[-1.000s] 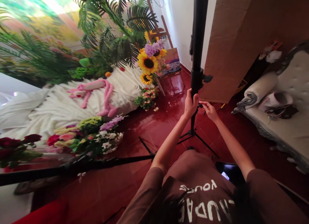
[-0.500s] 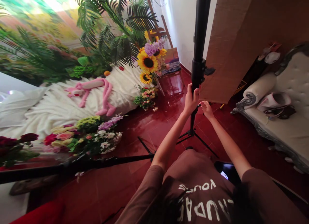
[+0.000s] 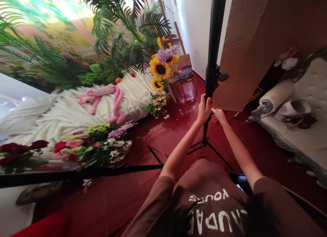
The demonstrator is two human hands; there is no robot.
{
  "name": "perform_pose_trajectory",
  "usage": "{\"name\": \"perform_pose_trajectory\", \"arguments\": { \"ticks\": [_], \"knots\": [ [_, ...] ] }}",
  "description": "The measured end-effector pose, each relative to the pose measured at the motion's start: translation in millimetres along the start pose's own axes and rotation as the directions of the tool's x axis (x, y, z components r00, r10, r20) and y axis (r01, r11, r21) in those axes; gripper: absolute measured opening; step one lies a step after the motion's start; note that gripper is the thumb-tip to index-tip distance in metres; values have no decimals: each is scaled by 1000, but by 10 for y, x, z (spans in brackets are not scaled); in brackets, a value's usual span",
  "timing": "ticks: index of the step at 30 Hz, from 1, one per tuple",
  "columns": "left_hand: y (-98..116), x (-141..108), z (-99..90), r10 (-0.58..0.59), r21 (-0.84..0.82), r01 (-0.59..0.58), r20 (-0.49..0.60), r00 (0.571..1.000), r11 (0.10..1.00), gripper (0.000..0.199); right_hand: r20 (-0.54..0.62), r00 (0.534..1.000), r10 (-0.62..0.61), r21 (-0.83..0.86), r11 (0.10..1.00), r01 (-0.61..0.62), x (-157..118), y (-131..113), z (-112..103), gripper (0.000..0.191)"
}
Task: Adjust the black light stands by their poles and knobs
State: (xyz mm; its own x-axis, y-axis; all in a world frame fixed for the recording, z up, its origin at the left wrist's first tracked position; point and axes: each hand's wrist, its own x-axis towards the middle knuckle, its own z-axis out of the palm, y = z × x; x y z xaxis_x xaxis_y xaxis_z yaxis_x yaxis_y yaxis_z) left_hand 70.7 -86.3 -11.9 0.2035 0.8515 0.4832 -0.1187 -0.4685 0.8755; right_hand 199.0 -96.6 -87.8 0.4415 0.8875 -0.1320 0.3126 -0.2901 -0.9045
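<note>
one black stand (image 3: pixel 216 29), long axis upright

The person's left forearm (image 3: pixel 180 150) and right forearm (image 3: pixel 238 146), both bare, reach forward from the torso (image 3: pixel 208 182) and slant inward toward each other. The left hand (image 3: pixel 204 110) sits slightly higher in view, curled as in a grip, with its thumb (image 3: pixel 208 103) pointing up; the left wrist (image 3: pixel 199 122) lies nearly in line with its forearm. The right hand (image 3: pixel 219 115) is close beside it, fingers folded and directed toward the left hand; whether they pinch together is hard to tell.
</note>
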Motion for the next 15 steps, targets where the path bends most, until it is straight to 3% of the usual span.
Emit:
{"name": "perform_pose_trajectory", "arguments": {
  "ticks": [3,5,9,15],
  "knots": [
    [-250,-208,-28,-101,39,99,36,994,994,42,-71,997,20,273,962,0,-65,30,83,26],
    [-409,-339,-24,-153,62,152,26,988,987,38,-99,995,-22,375,925,58,-83,58,122,29],
    [-567,-455,18,-174,64,174,-15,985,983,32,-146,977,-152,384,902,198,-75,137,163,47],
    [-525,-430,-17,-156,73,154,26,987,985,31,-252,931,-264,318,886,337,-114,210,228,67]
  ]
}}
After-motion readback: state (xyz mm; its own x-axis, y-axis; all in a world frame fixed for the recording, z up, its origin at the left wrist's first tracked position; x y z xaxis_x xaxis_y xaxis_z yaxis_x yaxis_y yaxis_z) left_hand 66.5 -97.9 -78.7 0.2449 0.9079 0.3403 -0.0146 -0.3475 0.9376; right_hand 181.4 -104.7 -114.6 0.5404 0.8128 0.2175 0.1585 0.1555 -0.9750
